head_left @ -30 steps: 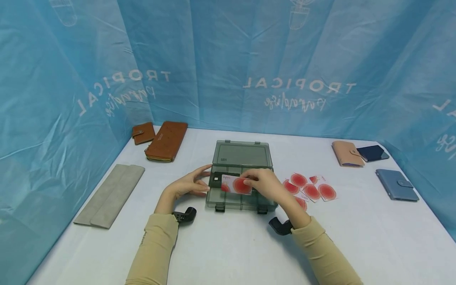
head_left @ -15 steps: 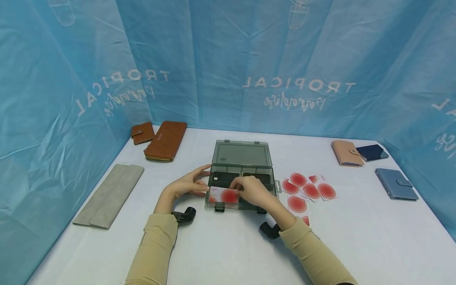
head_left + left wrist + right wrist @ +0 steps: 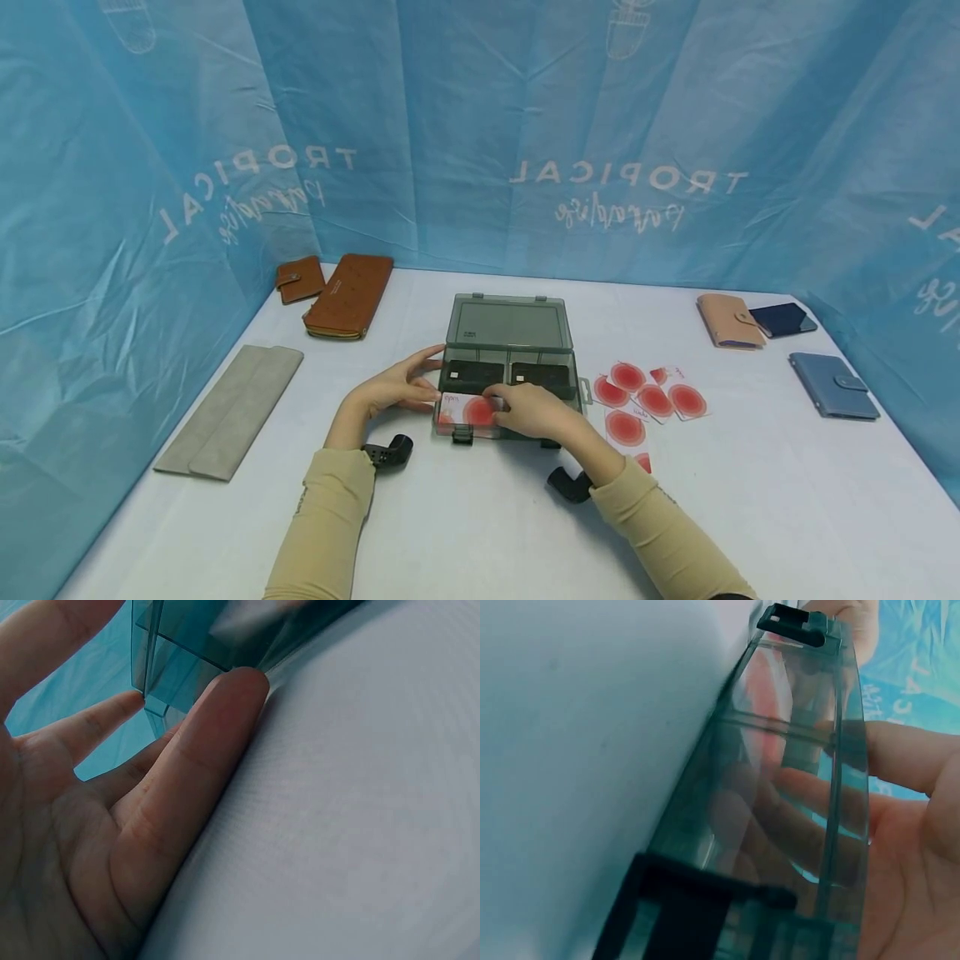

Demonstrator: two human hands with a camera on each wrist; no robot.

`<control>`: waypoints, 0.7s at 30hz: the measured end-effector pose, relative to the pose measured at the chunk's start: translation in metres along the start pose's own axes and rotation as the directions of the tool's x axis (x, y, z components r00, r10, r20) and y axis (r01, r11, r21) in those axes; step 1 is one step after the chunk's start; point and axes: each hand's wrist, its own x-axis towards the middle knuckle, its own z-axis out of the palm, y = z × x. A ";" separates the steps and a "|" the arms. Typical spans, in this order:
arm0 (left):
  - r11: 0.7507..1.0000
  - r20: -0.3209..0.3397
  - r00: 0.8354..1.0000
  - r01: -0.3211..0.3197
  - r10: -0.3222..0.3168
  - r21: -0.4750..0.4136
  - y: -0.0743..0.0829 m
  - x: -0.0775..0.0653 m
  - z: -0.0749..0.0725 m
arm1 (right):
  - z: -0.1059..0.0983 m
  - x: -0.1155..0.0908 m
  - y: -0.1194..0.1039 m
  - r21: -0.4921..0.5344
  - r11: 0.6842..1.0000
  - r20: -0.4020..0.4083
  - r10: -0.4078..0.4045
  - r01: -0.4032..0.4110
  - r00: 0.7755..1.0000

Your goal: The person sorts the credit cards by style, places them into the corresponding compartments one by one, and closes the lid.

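Note:
A translucent green-grey divided plastic box lies with its lid back. In its front left compartment is a white card with red circles. My right hand reaches over the box and pinches this card's right end between thumb and fingers. Through the clear front wall, the right wrist view shows the card and the curled fingers. My left hand touches the box's left side with extended fingers; the left wrist view shows its thumb against the wall. Dark cards fill the rear left compartment, more the rear right.
Several red-circled cards lie right of the box. At left are a grey pouch, a long brown wallet and a small brown one. At right are a tan wallet, a navy card holder and a blue wallet.
My right hand has brought the red-circled card toward me and to the left, down into the front left compartment, where it now sits lower. My left hand has stayed at the box's side.

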 end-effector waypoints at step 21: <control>1.000 0.013 1.000 -0.010 0.010 -0.011 -0.001 0.001 0.000 | -0.049 -0.057 0.101 0.158 0.985 -0.342 0.116 -0.065 0.933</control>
